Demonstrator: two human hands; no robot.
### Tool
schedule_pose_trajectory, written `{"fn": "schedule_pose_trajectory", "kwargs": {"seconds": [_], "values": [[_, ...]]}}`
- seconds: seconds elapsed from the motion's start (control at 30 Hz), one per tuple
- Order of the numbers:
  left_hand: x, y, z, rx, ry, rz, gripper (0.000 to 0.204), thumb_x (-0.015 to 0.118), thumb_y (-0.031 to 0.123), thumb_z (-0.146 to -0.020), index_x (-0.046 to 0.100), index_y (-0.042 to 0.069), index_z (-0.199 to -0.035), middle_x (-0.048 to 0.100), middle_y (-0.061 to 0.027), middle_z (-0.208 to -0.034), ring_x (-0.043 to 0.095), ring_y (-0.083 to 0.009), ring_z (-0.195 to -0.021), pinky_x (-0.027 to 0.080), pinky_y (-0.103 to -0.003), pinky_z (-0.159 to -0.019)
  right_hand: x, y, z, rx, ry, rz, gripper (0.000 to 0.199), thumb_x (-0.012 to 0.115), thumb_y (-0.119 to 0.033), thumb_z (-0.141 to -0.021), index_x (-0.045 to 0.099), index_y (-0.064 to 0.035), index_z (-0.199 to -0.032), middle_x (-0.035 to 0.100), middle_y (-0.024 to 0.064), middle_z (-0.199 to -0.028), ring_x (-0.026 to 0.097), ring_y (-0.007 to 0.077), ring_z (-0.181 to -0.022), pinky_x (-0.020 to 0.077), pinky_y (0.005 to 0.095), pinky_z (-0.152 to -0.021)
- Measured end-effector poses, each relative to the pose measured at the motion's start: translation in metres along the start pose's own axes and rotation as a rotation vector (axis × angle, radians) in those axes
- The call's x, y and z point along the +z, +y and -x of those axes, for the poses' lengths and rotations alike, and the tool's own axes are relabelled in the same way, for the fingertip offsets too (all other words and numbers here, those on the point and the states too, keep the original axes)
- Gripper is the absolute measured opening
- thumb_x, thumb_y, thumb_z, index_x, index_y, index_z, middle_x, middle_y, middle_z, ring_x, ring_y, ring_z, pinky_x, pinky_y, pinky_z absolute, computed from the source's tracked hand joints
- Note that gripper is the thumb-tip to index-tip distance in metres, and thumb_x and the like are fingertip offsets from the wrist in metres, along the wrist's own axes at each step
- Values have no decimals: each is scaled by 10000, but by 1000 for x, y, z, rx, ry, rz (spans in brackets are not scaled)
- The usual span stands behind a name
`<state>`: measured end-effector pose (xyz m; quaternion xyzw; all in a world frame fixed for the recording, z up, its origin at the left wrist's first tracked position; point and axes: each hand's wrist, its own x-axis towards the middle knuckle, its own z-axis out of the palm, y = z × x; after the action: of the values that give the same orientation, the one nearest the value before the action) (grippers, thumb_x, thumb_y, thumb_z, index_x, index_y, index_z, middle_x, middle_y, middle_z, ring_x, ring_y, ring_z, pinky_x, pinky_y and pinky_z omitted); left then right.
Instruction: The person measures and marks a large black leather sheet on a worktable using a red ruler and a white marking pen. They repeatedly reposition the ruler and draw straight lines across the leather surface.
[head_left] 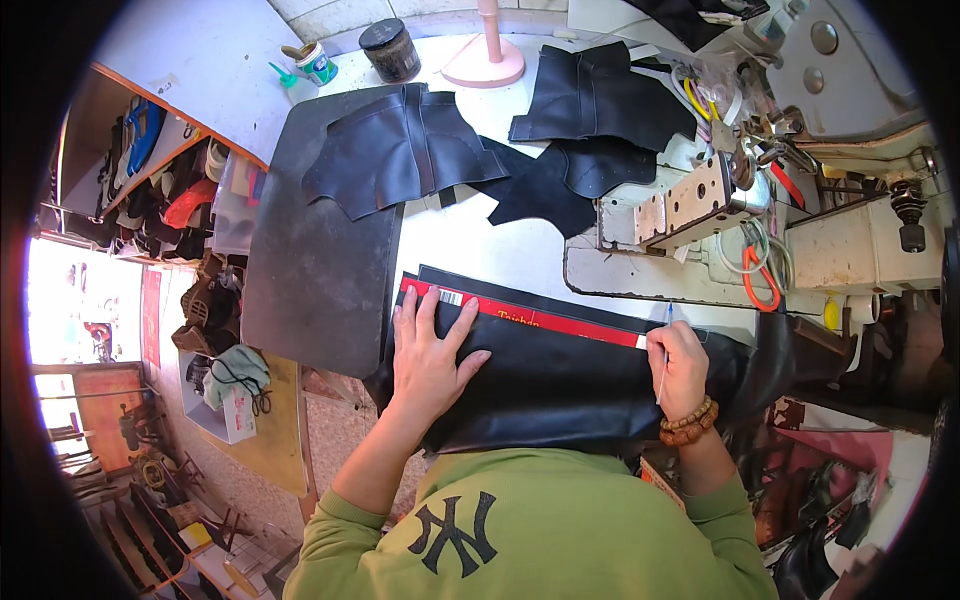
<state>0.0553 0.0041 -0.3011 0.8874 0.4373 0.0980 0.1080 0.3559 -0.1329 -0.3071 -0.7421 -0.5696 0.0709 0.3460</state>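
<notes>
A large sheet of black leather (560,385) lies along the table's front edge and drapes down toward me. Across its upper part runs a long red cardboard strip (580,325), slanting slightly down to the right. My left hand (428,350) rests flat with spread fingers, its fingertips pressing the strip's left end onto the leather. At the strip's right end, my right hand (678,368) is closed around a thin white pen (659,388) with a blue tip pointing away from me. A beaded bracelet circles that wrist.
Cut black leather pieces (400,150) lie beyond, partly on a dark board (320,240). A sewing machine (690,200) stands right, with orange-handled scissors (762,280) near it. At the back are a pink stand (484,65), a dark jar (390,50) and a small can (316,64).
</notes>
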Motion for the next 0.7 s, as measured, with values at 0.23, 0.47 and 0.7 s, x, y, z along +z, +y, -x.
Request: {"fn": "schedule_pose_trajectory", "kwargs": {"seconds": [0.23,0.47,0.7], "values": [[0,0,-1,8,8,-3,633,751,404,-822,557,228,-1397,373,-235,-1456,301,-502,-1379,289,-629,-1111,0,1,-1,18,-17,14,142,689,30,-785,585,-43,-847,553,128,-804,582,357,-742,472,413,-644],[-1,1,-1,3,15,14,647,775,354,-798,565,223,-1395,365,-235,-1455,302,-499,-1368,286,-606,-1125,0,1,-1,37,-33,11,133,674,33,-793,583,-48,-847,552,135,-809,580,365,-743,470,416,-645],[0,0,0,14,24,0,624,751,396,-821,561,233,-1392,380,-234,-1438,311,-490,-1366,273,-597,-1135,0,-2,-1,45,-39,-11,117,652,44,-807,580,-38,-849,538,139,-802,567,355,-723,465,392,-638]]}}
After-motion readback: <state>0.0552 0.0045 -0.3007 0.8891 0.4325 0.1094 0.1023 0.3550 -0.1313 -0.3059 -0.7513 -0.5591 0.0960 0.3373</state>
